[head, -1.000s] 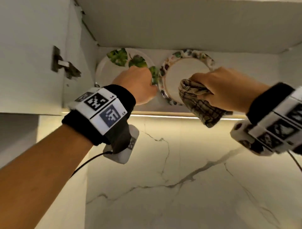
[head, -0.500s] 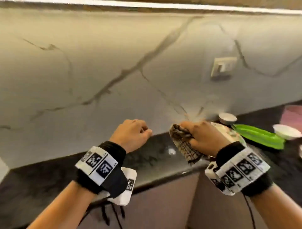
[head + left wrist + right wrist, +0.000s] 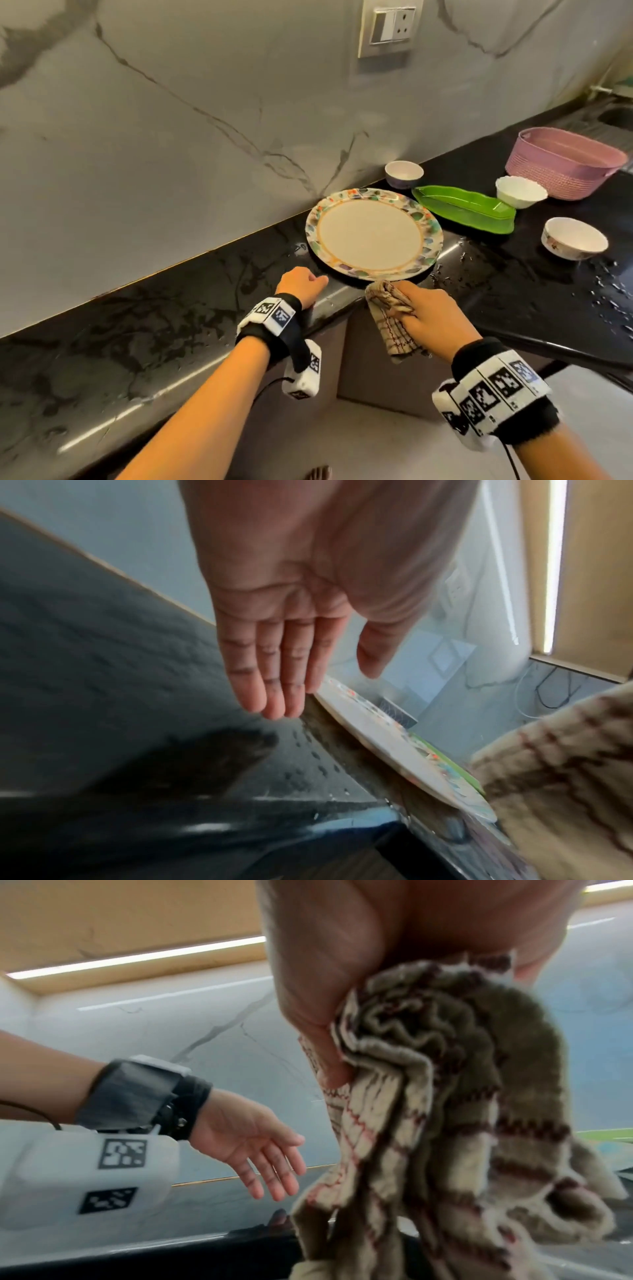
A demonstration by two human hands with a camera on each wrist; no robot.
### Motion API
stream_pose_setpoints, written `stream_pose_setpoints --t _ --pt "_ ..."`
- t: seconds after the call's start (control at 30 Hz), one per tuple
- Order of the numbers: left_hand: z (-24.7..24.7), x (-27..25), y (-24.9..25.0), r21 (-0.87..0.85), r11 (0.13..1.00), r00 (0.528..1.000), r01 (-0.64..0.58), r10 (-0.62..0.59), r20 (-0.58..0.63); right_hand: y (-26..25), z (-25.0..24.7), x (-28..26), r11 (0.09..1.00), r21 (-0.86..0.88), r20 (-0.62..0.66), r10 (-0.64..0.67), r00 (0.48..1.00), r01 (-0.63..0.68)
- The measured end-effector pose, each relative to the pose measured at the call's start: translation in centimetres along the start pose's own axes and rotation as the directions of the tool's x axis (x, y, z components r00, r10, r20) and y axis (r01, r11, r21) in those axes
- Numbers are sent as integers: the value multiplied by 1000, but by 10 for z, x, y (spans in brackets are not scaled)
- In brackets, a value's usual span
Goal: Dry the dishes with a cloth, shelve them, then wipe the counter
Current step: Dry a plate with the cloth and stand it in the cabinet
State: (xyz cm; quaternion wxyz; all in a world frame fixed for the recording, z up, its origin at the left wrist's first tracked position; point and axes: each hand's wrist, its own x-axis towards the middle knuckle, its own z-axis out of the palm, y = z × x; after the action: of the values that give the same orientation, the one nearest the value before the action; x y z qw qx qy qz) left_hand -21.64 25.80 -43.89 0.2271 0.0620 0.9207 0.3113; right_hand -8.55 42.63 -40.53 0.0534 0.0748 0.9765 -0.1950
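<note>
A large plate (image 3: pixel 373 234) with a colourful speckled rim lies flat on the wet black counter (image 3: pixel 171 308). My left hand (image 3: pixel 301 283) hovers over the counter just left of the plate, holding nothing. In the left wrist view its fingers (image 3: pixel 274 685) are straight and end right beside the plate's rim (image 3: pixel 373 721); I cannot tell whether they touch it. My right hand (image 3: pixel 423 317) grips a bunched checked cloth (image 3: pixel 387 310) at the counter's front edge, just before the plate. The cloth (image 3: pixel 445 1096) hangs down from my fist.
A green leaf-shaped dish (image 3: pixel 466 209) lies right of the plate, with three small bowls around it (image 3: pixel 404 174) (image 3: pixel 520 191) (image 3: pixel 575 242). A pink basket (image 3: pixel 565 162) stands behind them, near a sink (image 3: pixel 616 116). Water drops (image 3: pixel 609 291) dot the counter at right. A wall socket (image 3: pixel 390 29) sits above.
The head view has swung down from the cupboard shelf with two plates to the counter. Both hands have come down to the counter's edge; the right still grips the cloth.
</note>
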Motion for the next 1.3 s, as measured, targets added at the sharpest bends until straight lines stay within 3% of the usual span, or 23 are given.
stream_pose_setpoints --t 0.17,0.3,0.4,0.53,0.67,0.8,0.93,1.0,1.13,1.23,1.3 --pt "15 74 18 -118 989 996 86 -84 25 11 -11 26 996 74 -109 66 992 -58" --pt "18 106 22 -159 977 988 143 -149 -29 19 -19 38 987 122 -178 121 977 -100" --pt "17 114 18 -312 929 974 201 -224 -41 27 -22 44 985 147 -216 118 969 -87" --pt "5 88 12 -549 829 943 107 -260 -209 32 -22 51 984 166 -222 96 970 -59" --pt "-4 49 -16 -806 589 849 -66 -391 -355 29 -23 57 946 324 -279 98 955 -2" --pt "-20 3 -48 -906 403 768 -128 -538 -348 12 -25 56 778 623 -225 78 971 81" --pt "-23 -53 -77 -940 261 769 -220 -547 -332 -20 -20 65 681 713 -206 -24 978 167" --pt "-23 -79 -85 -919 253 767 -304 -508 -393 -47 -15 74 673 708 -233 -66 970 216" --pt "-34 -111 -98 -895 240 793 -375 -416 -444 -111 10 109 744 610 -294 -108 950 273" --pt "-49 -128 -115 -872 291 782 -393 -393 -483 -153 48 131 918 357 -183 -111 977 171" --pt "-60 -134 -123 -858 332 793 -392 -351 -498 -176 73 134 966 229 -104 -98 990 120"
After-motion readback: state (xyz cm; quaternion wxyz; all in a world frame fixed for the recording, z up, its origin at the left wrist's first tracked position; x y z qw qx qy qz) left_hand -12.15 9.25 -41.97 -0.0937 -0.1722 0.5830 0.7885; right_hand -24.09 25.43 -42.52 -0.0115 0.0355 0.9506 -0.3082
